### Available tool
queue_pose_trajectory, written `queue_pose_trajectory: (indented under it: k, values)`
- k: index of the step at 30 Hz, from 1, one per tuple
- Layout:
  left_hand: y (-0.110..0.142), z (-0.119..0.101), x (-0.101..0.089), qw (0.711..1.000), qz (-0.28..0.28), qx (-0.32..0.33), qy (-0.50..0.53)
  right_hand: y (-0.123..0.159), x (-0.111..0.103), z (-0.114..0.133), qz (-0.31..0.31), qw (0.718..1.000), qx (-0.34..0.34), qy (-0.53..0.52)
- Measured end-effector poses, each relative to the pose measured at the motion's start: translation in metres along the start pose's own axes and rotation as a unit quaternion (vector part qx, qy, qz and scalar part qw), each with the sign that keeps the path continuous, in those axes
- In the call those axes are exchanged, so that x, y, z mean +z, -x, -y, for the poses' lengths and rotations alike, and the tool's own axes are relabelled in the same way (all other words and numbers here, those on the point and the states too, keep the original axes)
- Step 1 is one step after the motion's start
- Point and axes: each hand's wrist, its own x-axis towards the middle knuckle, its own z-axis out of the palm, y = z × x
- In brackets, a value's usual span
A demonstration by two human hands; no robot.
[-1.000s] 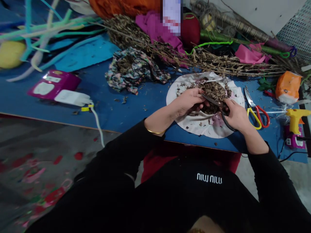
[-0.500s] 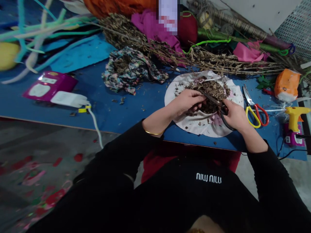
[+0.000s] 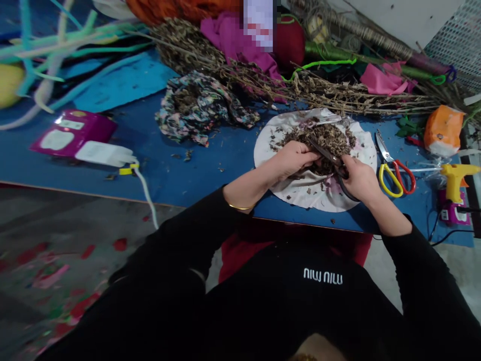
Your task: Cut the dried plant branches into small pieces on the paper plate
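Dark scissors (image 3: 327, 154) are gripped by the handles in my right hand (image 3: 358, 178), blades pointing up and left over a heap of dried leaves (image 3: 332, 138). My left hand (image 3: 295, 161) is closed in a pinch close beside the blades; what lies between its fingers is too small to make out, perhaps bits of the dried plant. Under both hands a round white cloth (image 3: 300, 196) is spread on the blue table (image 3: 210, 175), with the brown leaf heap in its middle and crumbs scattered around it.
Scissors with yellow and red handles (image 3: 397, 175) lie right of the cloth, near a yellow glue gun (image 3: 454, 180) and an orange packet (image 3: 444, 129). A crumpled floral cloth (image 3: 203, 113) sits left. Dried stalks (image 3: 338, 98) run along the back. A purple box (image 3: 75, 133) is farther left.
My left hand has shifted slightly right and down toward the scissors. The scissors have tilted a little, their tip moving left; my right hand stays about where it was.
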Motion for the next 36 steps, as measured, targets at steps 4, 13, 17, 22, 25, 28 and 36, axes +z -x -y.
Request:
queue_pose_trajectory:
  k: [4, 13, 17, 22, 25, 28, 36]
  values:
    - [-0.001, 0.001, -0.003, 1.000, -0.022, 0.016, 0.012, -0.001, -0.003, -0.002, -0.014, 1.000, 0.012, -0.012]
    - [0.006, -0.006, -0.008, 0.998, -0.029, 0.040, 0.036, -0.002, -0.011, -0.015, -0.007, 0.998, 0.025, -0.051]
    - [0.001, 0.001, -0.006, 0.998, -0.014, 0.049, 0.041, -0.002, -0.009, -0.011, 0.001, 0.999, 0.010, -0.046]
    - [-0.001, 0.005, -0.005, 0.999, 0.019, 0.034, 0.010, -0.002, -0.009, -0.008, 0.006, 1.000, 0.003, -0.025]
    - [0.000, 0.003, -0.005, 0.999, 0.020, 0.035, 0.002, -0.002, -0.008, -0.010, 0.008, 1.000, -0.008, -0.025]
    - [0.003, 0.000, -0.003, 0.999, 0.009, 0.045, 0.011, -0.001, -0.006, -0.011, 0.009, 0.999, -0.010, -0.040]
    - [0.003, -0.003, -0.002, 0.999, 0.003, 0.027, 0.017, 0.000, -0.004, -0.004, 0.015, 0.999, 0.007, -0.036]
